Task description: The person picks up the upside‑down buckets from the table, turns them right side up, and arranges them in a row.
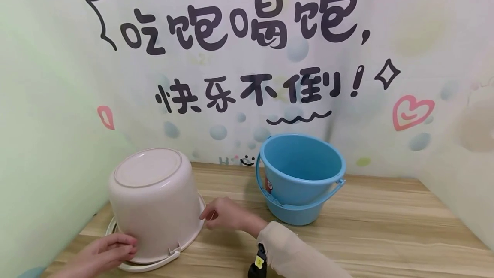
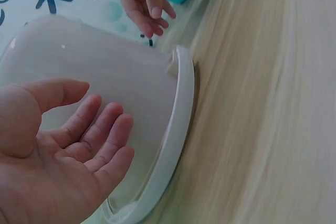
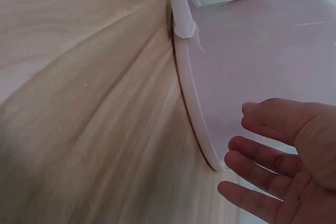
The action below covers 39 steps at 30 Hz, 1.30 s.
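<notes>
A pale pinkish bucket [image 1: 158, 209] stands upside down on the wooden table, base up and rim on the tabletop. Its handle [image 1: 150, 266] lies around the rim at the front. My left hand [image 1: 104, 252] is at the bucket's lower left side, its fingers relaxed and slightly bent in the left wrist view, holding nothing. On the bucket's right, my right hand [image 1: 227, 216] is close to the wall near the rim, fingers loosely spread in the right wrist view. Whether either hand touches the bucket I cannot tell.
A blue bucket [image 1: 297, 192] stands upright to the right, mouth up, its handle [image 1: 308, 205] hanging down in front. Behind the wooden table [image 1: 386, 226] hangs a printed backdrop [image 1: 247, 63] with black lettering. A green-tinted side wall [image 1: 46, 119] rises at the left.
</notes>
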Available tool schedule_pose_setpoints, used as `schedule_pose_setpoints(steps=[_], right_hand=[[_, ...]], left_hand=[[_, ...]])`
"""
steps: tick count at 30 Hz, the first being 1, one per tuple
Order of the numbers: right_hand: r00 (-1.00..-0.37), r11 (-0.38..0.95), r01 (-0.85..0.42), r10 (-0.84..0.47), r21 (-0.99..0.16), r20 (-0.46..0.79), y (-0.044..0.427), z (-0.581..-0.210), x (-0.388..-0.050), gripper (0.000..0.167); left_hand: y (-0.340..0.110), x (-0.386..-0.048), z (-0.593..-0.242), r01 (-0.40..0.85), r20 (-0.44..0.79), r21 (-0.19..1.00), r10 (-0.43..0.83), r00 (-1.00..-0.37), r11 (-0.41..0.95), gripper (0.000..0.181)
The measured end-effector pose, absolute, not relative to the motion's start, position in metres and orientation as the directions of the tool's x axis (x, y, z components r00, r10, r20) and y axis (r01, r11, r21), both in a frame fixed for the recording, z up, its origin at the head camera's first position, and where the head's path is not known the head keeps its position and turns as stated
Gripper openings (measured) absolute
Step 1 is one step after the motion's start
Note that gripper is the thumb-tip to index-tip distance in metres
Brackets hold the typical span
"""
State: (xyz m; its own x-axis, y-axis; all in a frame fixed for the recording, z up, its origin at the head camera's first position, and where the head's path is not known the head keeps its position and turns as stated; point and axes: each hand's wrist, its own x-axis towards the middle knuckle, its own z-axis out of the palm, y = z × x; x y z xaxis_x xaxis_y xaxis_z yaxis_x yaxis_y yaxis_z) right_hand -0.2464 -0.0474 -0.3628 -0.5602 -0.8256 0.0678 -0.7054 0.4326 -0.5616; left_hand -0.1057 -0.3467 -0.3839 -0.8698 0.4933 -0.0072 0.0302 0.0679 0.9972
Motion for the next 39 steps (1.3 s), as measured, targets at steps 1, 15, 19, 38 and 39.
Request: schedule_pose_setpoints(steps=[1, 15, 19, 38, 39], right_hand=[[-0.555, 0.436, -0.718, -0.829, -0.543, 0.068, -0.050, -0.364, -0.246, 0.017], [-0.508, 0.432, -0.785, -0.859, -0.444, 0.065, -0.066, -0.381, -0.253, 0.009], [-0.517, 0.447, -0.780, -0.855, -0.438, 0.048, -0.070, -0.381, -0.253, 0.006], [-0.532, 0.485, -0.813, -0.843, -0.323, 0.073, -0.074, -0.388, -0.253, 0.007], [-0.532, 0.484, -0.813, -0.844, -0.324, 0.072, -0.074, -0.388, -0.253, 0.007]], left_hand=[[-0.350, -0.106, -0.385, 0.049, -0.009, 0.993, 0.490, -0.872, 0.106, 0.037], [-0.373, -0.113, -0.407, 0.323, 0.166, 0.908, 0.479, -0.862, 0.266, 0.030], [-0.373, -0.115, -0.410, 0.416, 0.217, 0.857, 0.519, -0.827, 0.305, 0.023], [-0.355, -0.120, -0.414, 0.724, 0.432, 0.402, 0.581, -0.690, 0.561, 0.030], [-0.356, -0.120, -0.414, 0.731, 0.436, 0.400, 0.586, -0.683, 0.554, 0.031]])
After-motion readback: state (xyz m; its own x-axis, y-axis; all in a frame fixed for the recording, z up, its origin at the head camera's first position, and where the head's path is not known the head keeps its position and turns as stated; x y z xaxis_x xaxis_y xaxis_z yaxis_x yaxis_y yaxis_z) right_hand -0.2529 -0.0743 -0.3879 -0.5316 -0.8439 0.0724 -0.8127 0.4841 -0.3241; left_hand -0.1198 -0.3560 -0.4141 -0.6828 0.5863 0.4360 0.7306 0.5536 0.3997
